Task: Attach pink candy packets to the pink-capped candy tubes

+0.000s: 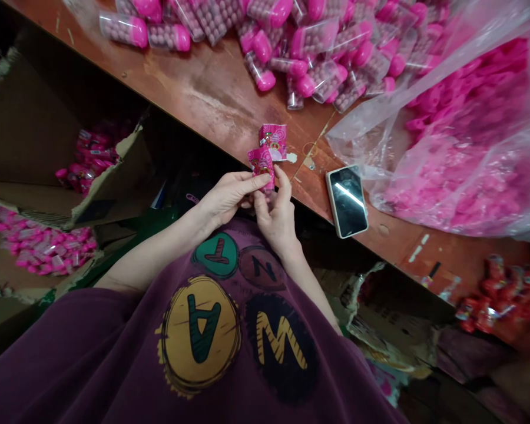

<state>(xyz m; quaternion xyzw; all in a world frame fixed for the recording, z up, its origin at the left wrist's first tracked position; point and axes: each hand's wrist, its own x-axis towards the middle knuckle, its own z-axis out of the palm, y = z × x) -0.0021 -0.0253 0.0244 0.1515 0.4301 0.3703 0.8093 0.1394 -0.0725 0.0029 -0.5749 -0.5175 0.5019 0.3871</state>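
At the table's near edge, my left hand (230, 195) pinches a small pink printed label (260, 162) between thumb and fingers. My right hand (277, 219) closes on the same label from the right, its thumb and forefinger at the lower edge. Whether anything sits inside or behind the label is hidden by my fingers. Just beyond it, a second pink label or small stack of labels (279, 141) lies on the wooden table (203, 88). Farther back is a heap of clear bottles (322, 73) with pink caps, filled with small pink balls.
To the right lie a phone (347, 201) and a clear plastic bag (463, 182) of pink pieces. Red wrapped items (499, 297) sit at the far right. Two cardboard boxes at left hold pink-wrapped bottles (90, 159) and more pink bottles (48, 247).
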